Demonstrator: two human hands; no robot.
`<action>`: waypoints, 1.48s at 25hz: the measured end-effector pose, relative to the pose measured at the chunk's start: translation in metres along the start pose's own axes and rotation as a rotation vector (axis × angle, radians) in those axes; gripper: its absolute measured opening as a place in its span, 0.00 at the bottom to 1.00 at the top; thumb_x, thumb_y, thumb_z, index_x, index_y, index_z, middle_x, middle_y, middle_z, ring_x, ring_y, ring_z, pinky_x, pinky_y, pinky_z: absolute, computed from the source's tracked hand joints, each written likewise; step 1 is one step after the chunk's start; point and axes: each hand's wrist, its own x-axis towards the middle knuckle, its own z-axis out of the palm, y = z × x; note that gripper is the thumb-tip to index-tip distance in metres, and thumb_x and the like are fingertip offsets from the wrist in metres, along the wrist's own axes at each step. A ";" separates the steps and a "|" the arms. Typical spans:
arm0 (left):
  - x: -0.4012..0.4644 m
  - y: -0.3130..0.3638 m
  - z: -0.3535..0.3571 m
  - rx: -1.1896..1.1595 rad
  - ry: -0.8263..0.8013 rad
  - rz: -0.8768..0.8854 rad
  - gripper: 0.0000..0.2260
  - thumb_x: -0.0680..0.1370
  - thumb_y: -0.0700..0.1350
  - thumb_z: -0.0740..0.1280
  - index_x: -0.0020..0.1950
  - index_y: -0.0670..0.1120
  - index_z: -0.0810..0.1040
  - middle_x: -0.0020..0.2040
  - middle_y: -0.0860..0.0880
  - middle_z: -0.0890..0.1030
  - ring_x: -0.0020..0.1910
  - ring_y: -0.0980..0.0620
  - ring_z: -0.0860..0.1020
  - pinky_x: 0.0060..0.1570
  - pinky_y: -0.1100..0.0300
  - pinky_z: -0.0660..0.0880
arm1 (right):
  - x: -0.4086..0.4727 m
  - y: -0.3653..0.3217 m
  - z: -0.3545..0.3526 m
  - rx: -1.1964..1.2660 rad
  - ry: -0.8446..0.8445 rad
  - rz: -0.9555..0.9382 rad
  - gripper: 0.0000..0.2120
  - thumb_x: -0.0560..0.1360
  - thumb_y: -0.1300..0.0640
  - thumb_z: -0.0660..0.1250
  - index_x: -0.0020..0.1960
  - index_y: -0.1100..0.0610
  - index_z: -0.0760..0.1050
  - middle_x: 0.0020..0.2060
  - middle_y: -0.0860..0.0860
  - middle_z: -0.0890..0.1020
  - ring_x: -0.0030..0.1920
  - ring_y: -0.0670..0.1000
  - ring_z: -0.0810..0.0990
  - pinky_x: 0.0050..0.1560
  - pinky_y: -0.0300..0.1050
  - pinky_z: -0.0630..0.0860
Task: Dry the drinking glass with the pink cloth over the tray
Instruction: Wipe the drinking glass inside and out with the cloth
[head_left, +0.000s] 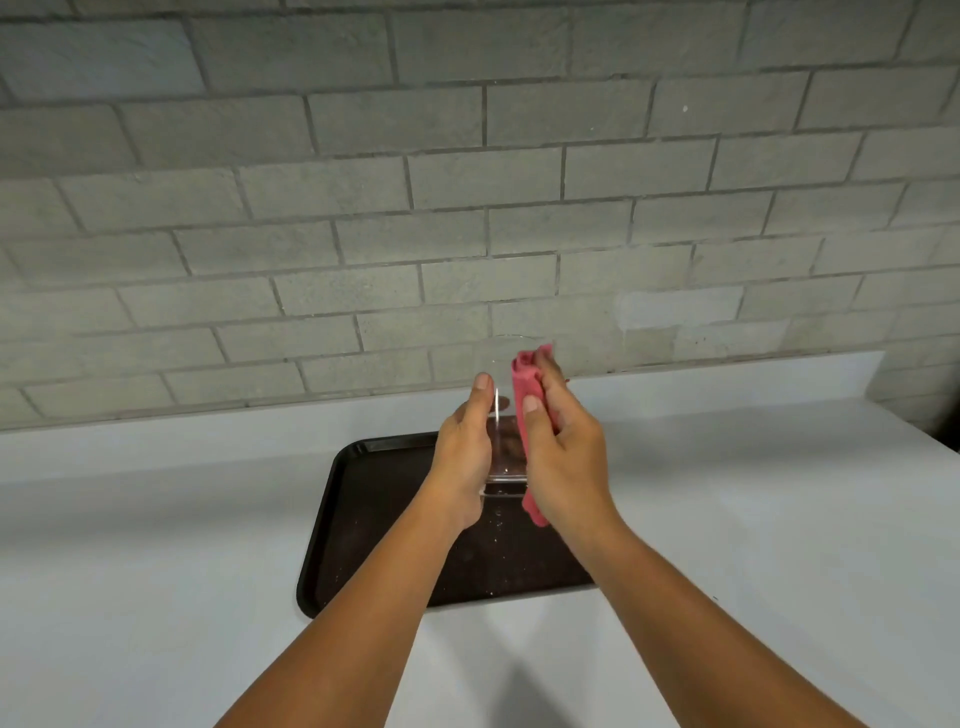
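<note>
Left grip (464, 446) holding drinking glass (503, 457), right grip (563, 457) pressing pink cloth (523, 387) against it, above tray (363, 499)

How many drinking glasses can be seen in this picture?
1. The drinking glass is held above the tray, between the left hand and the right hand; none else shows.
</note>
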 end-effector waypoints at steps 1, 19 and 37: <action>0.003 0.001 -0.002 0.001 0.005 0.004 0.27 0.79 0.66 0.57 0.62 0.46 0.81 0.51 0.45 0.88 0.52 0.48 0.85 0.62 0.47 0.77 | -0.009 0.004 0.002 -0.014 -0.023 -0.007 0.22 0.83 0.52 0.57 0.75 0.39 0.62 0.68 0.30 0.67 0.61 0.27 0.68 0.62 0.30 0.68; -0.006 -0.014 -0.011 -0.114 -0.037 -0.093 0.29 0.80 0.64 0.58 0.59 0.41 0.82 0.51 0.38 0.87 0.47 0.41 0.86 0.50 0.47 0.82 | 0.009 0.005 -0.002 0.075 0.059 0.117 0.19 0.83 0.53 0.57 0.72 0.41 0.69 0.67 0.46 0.77 0.62 0.48 0.78 0.63 0.51 0.78; -0.008 -0.016 -0.009 -0.051 0.049 0.022 0.17 0.83 0.58 0.57 0.58 0.48 0.78 0.50 0.50 0.84 0.46 0.58 0.83 0.40 0.64 0.77 | -0.014 0.025 0.014 -0.169 -0.084 -0.116 0.21 0.82 0.56 0.59 0.74 0.44 0.67 0.73 0.36 0.65 0.75 0.35 0.59 0.74 0.38 0.62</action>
